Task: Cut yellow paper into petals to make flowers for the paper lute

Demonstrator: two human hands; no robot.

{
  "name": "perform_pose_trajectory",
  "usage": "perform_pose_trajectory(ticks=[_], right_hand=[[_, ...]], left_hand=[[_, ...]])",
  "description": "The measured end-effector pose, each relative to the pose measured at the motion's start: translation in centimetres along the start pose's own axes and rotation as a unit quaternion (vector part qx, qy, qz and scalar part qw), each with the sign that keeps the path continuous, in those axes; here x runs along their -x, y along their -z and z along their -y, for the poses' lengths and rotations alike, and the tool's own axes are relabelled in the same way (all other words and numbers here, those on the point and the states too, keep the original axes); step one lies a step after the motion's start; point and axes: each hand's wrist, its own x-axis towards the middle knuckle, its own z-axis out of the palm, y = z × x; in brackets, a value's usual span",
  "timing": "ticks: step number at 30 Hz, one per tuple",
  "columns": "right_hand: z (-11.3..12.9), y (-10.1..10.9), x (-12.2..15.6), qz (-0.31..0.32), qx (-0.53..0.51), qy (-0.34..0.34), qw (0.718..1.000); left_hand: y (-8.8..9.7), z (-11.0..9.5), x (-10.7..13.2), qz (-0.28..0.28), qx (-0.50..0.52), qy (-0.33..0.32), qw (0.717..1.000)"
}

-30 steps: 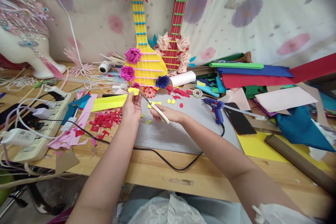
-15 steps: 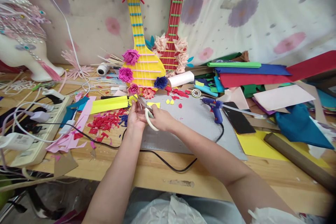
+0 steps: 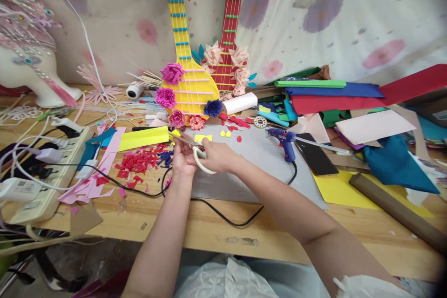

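White-handled scissors are in my right hand, their blades pointing left over my left fingers. My left hand is closed, with a small piece of yellow paper at its fingertips beside the blades. Part of that piece is hidden by the fingers. Just left of it lies a folded yellow paper strip. Behind the right hand a small yellow paper piece rests on a grey board, near tiny cut yellow petals.
A blue glue gun and a black phone lie to the right. Red and blue scraps are heaped at left, near a power strip. A yellow paper lute decorated with flowers stands behind. A black cord crosses in front.
The scissors and both hands have shifted slightly, and more of the blades shows across the left fingers. Less of the yellow piece is visible there. The whole view has moved a little.
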Motion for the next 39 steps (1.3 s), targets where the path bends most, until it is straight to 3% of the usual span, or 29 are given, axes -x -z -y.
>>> perform_pose_trajectory(ticks=[11,21,30,39], right_hand=[[0.1,0.9,-1.0,0.007,0.045,0.013,0.999],[0.3,1.5,-1.3,0.001,0.058,0.009,0.998],[0.3,1.5,-1.5,-0.008,0.097,0.029,0.995],[1.2,1.5,-2.2,-0.011,0.115,0.069,0.991]], left_hand=[[-0.4,0.0,-0.4,0.017,-0.063,-0.014,0.998],[-0.9,0.5,-0.4,0.031,-0.019,0.024,0.999],[-1.1,0.3,-0.1,0.007,0.017,0.048,0.999],[-0.9,-0.8,-0.1,0.02,-0.058,0.002,0.998]])
